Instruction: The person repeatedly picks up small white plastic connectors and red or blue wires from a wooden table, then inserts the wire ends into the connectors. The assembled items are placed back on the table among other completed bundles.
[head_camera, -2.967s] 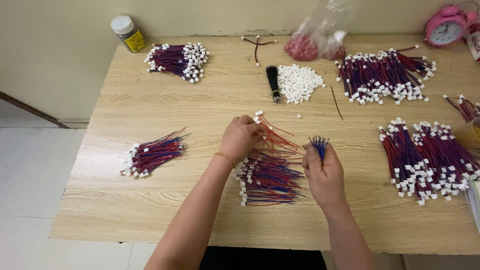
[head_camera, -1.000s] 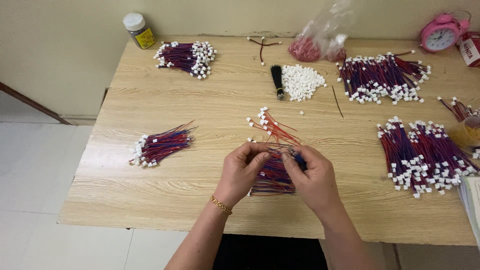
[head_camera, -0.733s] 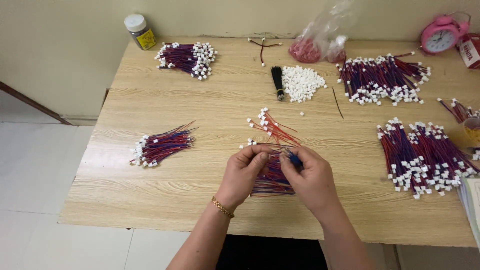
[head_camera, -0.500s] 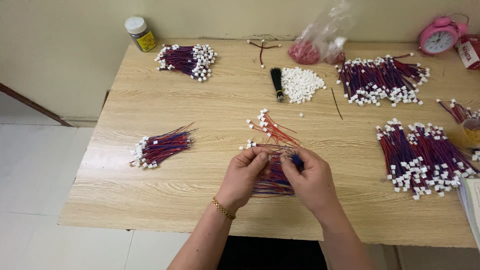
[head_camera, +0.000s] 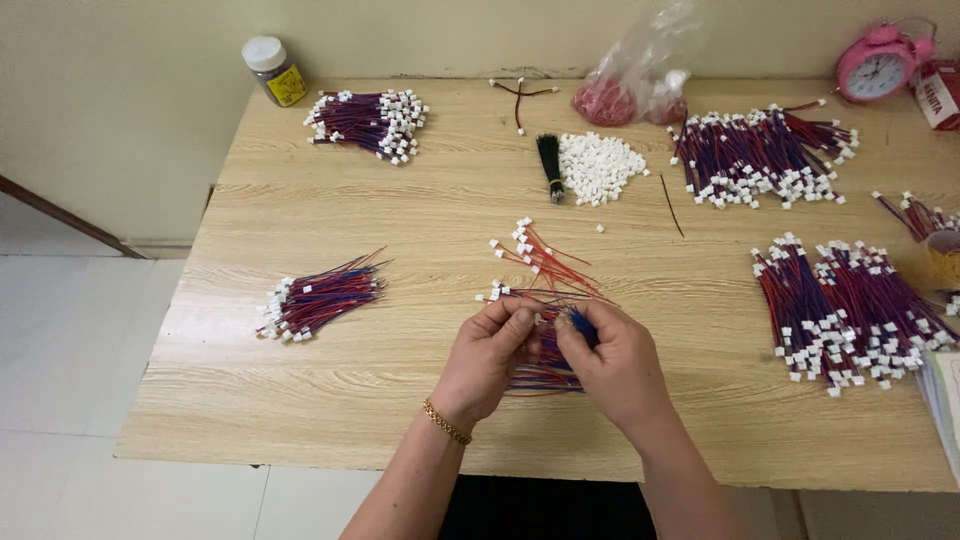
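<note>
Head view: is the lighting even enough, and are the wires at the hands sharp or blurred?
Head view: light is soft and even on the table, with no glare and only faint shadows; the left hand and right hand look sharp, but the red and blue wires between them are too fine to separate singly.

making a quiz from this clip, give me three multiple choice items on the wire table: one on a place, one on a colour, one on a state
1. Where is the pink alarm clock?
A. far right corner
B. near left edge
C. centre

2. What colour are the loose connector housings piled by the black bundle?
A. green
B. white
C. yellow

3. What are the hands doing?
A. lying flat on the table
B. gripping the jar
C. pinching wires together

Answers: 1 A, it stands at the far right corner. 2 B, the pile is white. 3 C, the left hand and right hand meet over the wire bundle.
</note>
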